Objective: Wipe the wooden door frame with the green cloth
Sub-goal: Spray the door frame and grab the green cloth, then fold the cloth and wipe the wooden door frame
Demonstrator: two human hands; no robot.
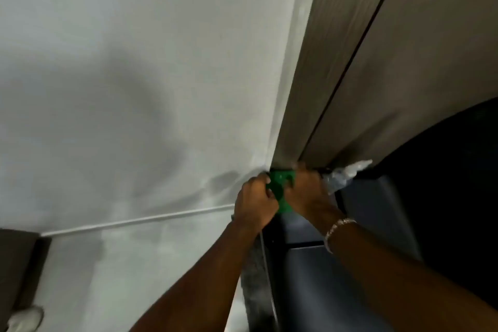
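The wooden door frame (pixel 310 75) runs down from the top right to the floor beside a white wall. At its lower end sits the green cloth (pixel 281 186), bunched between both hands and touching the frame. My left hand (pixel 256 199) is closed on the cloth's left side. On its right side my right hand (pixel 310 191) is closed on the cloth, with a bracelet on the wrist. A clear plastic bottle (pixel 347 174) sticks out past the right hand; whether that hand grips it is unclear. Most of the cloth is hidden by fingers.
The door panel (pixel 420 62) lies right of the frame, across a dark gap. The white wall (pixel 134 62) meets the pale floor at a thin line (pixel 134 221). A dark blue surface (pixel 336 277) lies below the hands. A brown object (pixel 18 264) sits at the bottom left.
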